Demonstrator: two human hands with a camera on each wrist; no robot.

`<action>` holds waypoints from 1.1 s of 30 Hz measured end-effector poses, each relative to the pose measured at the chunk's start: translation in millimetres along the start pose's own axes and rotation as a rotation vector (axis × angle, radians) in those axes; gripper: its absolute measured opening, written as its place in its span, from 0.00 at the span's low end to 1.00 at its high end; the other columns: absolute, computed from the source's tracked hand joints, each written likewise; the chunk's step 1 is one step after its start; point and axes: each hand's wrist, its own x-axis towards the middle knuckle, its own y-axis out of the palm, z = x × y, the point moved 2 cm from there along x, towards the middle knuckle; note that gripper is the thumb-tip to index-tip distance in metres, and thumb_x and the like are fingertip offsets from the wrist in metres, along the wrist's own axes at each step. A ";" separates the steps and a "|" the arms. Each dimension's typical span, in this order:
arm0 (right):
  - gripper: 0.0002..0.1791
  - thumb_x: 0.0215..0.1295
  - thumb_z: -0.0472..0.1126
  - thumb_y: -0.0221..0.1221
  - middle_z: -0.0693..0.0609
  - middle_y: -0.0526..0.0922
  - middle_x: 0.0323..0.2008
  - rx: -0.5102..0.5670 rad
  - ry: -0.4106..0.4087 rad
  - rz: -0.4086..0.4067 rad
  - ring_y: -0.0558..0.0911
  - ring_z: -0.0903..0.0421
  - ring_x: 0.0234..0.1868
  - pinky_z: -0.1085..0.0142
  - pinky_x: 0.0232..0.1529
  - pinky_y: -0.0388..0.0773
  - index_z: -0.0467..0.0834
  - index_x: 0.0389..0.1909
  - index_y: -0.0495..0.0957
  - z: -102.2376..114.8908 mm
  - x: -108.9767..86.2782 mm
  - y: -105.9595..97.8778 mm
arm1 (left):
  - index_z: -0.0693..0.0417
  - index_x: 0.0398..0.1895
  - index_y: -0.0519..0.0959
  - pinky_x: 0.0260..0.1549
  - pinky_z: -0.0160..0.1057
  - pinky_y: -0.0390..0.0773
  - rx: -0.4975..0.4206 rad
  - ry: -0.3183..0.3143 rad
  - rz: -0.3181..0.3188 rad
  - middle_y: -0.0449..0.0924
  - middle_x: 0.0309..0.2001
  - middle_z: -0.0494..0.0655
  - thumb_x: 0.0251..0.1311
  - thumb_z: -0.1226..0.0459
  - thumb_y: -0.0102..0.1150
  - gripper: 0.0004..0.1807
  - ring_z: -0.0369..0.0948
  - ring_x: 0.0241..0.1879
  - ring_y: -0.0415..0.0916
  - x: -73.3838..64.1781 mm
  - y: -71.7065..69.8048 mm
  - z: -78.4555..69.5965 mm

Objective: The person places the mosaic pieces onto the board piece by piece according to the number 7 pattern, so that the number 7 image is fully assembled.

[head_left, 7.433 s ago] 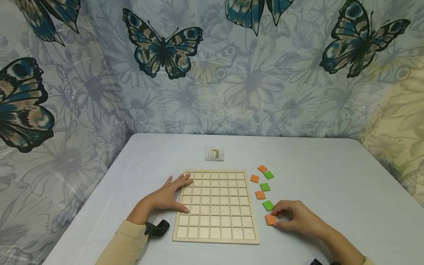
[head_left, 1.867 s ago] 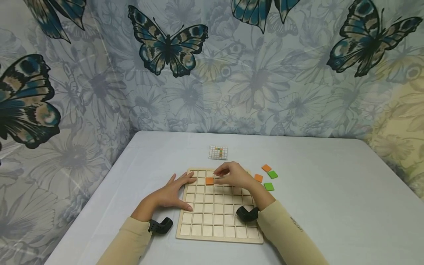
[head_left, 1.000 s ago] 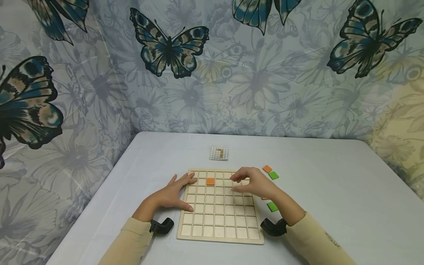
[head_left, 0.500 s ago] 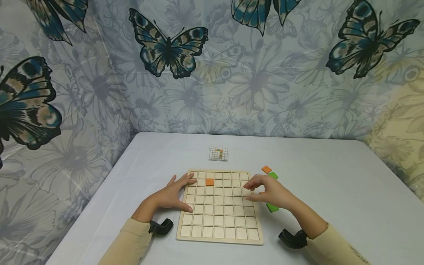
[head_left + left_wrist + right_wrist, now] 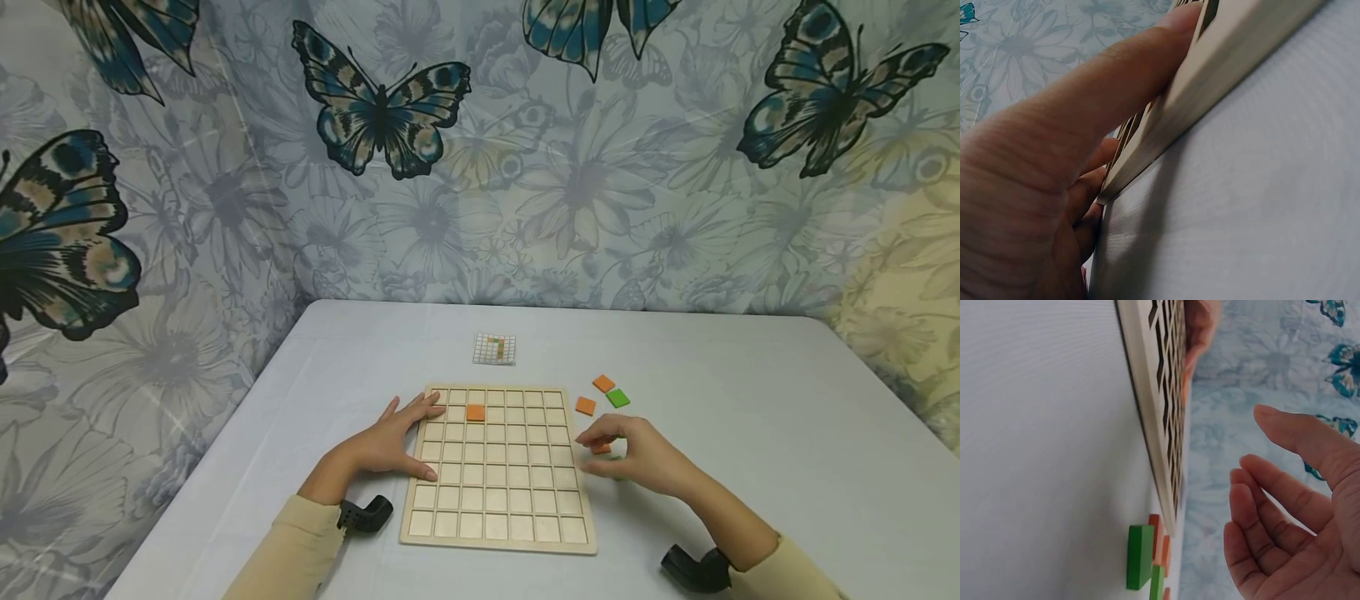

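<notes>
My left hand (image 5: 382,437) lies spread on the left edge of a light wooden grid board (image 5: 483,500); the left wrist view has the thumb (image 5: 1129,75) resting over the frame. An orange square tile (image 5: 476,412) sits in a cell of the board's second row. Just off the board's right edge hovers my right hand (image 5: 645,458), thumb and fingers apart and holding nothing. Under it, an orange tile (image 5: 602,449) is partly hidden, as are green tiles. From the right wrist, a green tile (image 5: 1140,556) stands out nearest on the cloth.
Behind the hand lie more loose tiles: an orange one (image 5: 603,383), a green one (image 5: 618,398) and another orange one (image 5: 586,406). A small printed grid card (image 5: 494,349) with a coloured pattern is beyond the board. Butterfly-patterned cloth (image 5: 570,192) hangs behind the white table (image 5: 750,392).
The right hand pinched an orange tile by the board earlier; an orange tile now sits in the grid. That hand has drawn back rightward over the loose tiles. The left hand stays put.
</notes>
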 end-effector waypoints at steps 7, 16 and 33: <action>0.20 0.50 0.52 0.68 0.54 0.82 0.39 -0.005 0.053 -0.033 0.79 0.62 0.39 0.66 0.43 0.79 0.44 0.41 0.81 -10.1 -13.6 0.2 | 0.49 0.68 0.61 0.70 0.57 0.27 -0.005 0.005 0.003 0.46 0.74 0.48 0.36 0.45 0.73 0.52 0.50 0.74 0.38 -0.6 -0.6 -0.1; 0.18 0.49 0.48 0.69 0.54 0.82 0.39 -0.025 0.088 -0.079 0.78 0.66 0.37 0.69 0.43 0.79 0.45 0.40 0.82 -20.8 -26.6 -1.2 | 0.49 0.68 0.61 0.70 0.57 0.27 -0.011 0.007 -0.001 0.47 0.74 0.49 0.36 0.45 0.74 0.52 0.50 0.74 0.39 -1.3 -1.7 -1.7; 0.16 0.44 0.41 0.71 0.57 0.81 0.39 -0.124 0.159 -0.079 0.78 0.65 0.42 0.67 0.46 0.79 0.48 0.38 0.83 -41.3 -26.9 -1.3 | 0.49 0.68 0.61 0.70 0.57 0.27 -0.022 0.001 0.002 0.47 0.74 0.49 0.36 0.46 0.74 0.52 0.50 0.74 0.39 -1.2 -1.7 -2.6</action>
